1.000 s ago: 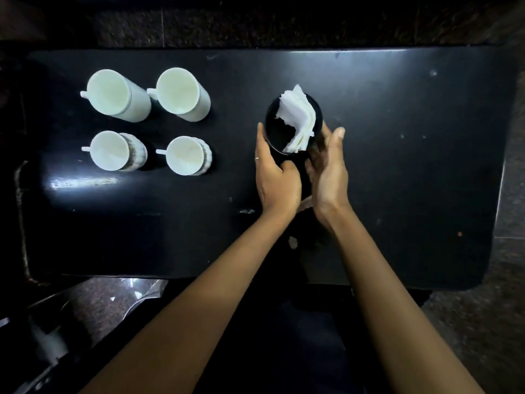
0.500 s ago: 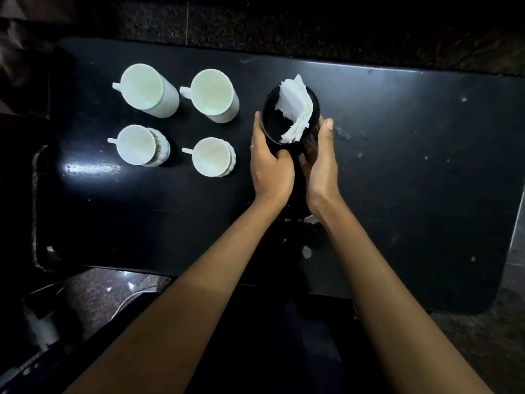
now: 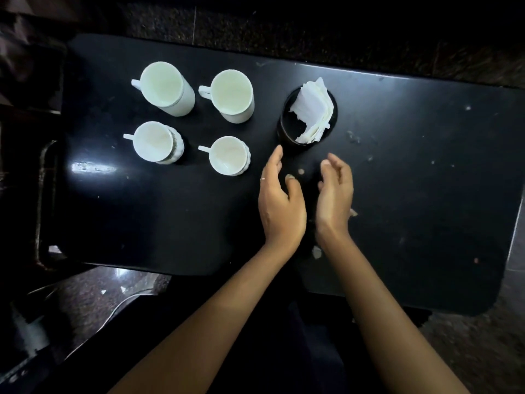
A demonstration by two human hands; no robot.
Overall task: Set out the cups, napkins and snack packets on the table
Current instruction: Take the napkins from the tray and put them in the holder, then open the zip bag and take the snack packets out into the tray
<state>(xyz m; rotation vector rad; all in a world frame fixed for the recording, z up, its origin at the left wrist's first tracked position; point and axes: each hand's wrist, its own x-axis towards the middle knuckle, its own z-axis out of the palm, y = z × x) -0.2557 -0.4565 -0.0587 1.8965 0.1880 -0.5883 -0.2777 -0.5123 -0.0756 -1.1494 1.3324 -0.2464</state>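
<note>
Several white cups stand in two rows at the left of the black table (image 3: 426, 194): two tall mugs (image 3: 167, 88) (image 3: 233, 95) at the back, two smaller ribbed cups (image 3: 156, 142) (image 3: 229, 155) in front. A round black holder (image 3: 287, 129) with a stack of white napkins (image 3: 312, 109) stands right of them. My left hand (image 3: 279, 204) and my right hand (image 3: 335, 194) hover just in front of the holder, palms facing each other, fingers apart, touching nothing. No snack packets show.
Small paper scraps (image 3: 316, 251) and specks lie on the table near my wrists and to the right. A dark tray handle (image 3: 45, 200) sticks out at the table's left end. Dark speckled floor surrounds the table.
Both hands have let go of the napkin holder and drawn back toward me. The holder now stands by itself on the table.
</note>
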